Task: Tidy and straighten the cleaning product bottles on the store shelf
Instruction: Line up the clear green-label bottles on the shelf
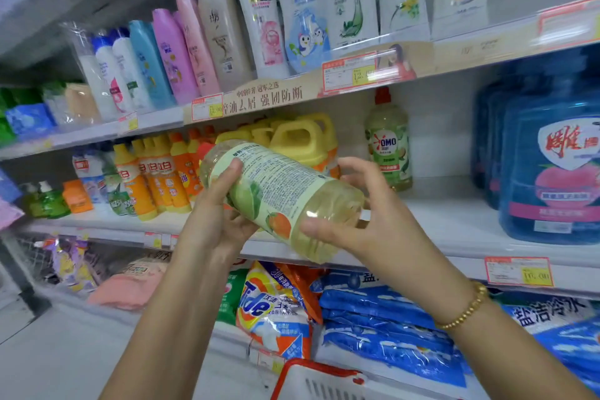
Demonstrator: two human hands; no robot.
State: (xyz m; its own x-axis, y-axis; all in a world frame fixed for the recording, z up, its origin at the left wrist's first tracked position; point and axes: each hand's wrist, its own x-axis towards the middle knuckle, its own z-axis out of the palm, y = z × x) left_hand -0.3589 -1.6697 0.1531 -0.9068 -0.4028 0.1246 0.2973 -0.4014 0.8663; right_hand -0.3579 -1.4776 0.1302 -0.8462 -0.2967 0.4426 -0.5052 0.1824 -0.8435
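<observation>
Store shelving filled the view. Before the middle shelf [454, 230], the left hand [224, 214] and right hand [367, 224] gripped a clear bottle [279, 191] of yellowish liquid lying sideways, neck up-left, base lower-right, small-print label upward. Behind stood an upright OMO bottle [389, 146] and yellow jugs [298, 140]; a Tide bag [269, 305] lay below.

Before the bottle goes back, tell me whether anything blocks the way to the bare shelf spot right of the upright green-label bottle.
Nothing visible does. The left hand and right hand hold the bottle on its side before the shelf; the spot between the upright bottle and the blue jugs lies bare.
</observation>
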